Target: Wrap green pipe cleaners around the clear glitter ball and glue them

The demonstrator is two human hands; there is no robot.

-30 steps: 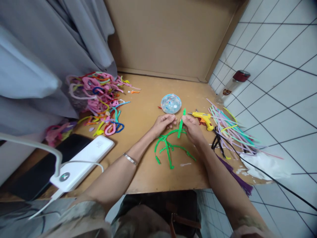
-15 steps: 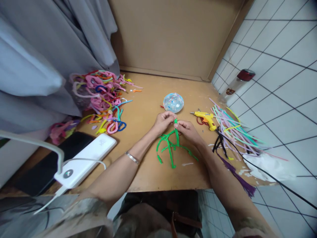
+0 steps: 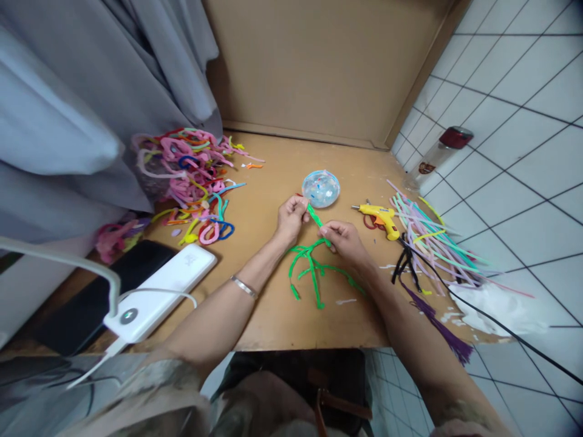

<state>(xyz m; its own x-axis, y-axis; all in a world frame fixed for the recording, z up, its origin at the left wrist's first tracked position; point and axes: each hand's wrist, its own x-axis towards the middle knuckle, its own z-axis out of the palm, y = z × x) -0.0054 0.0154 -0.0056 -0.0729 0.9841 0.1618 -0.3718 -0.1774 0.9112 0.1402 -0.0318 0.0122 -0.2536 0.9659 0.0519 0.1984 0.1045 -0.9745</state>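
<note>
Between my two hands a short length of green pipe cleaner [image 3: 314, 215] is stretched at a slant. My left hand [image 3: 292, 217] pinches its upper end, close to the clear bowl. My right hand [image 3: 342, 240] grips its lower end between thumb and fingers. Just below the hands a branching green pipe-cleaner shape [image 3: 313, 273] lies on the table, with several thin arms spread out. Whether the held piece is joined to that shape is hidden by my right hand.
A clear bowl [image 3: 321, 189] with bits in it stands behind my hands. Right of them lie a yellow glue gun [image 3: 380, 220], a bundle of pastel pipe cleaners [image 3: 421, 237] and a purple tassel [image 3: 439, 328]. At left are tangled pink pipe cleaners [image 3: 182, 161] and a white power bank [image 3: 161, 294].
My left hand has moved left and slightly down, away from my right hand. The green piece has gone from upright to slanting, with more of it showing between the hands.
</note>
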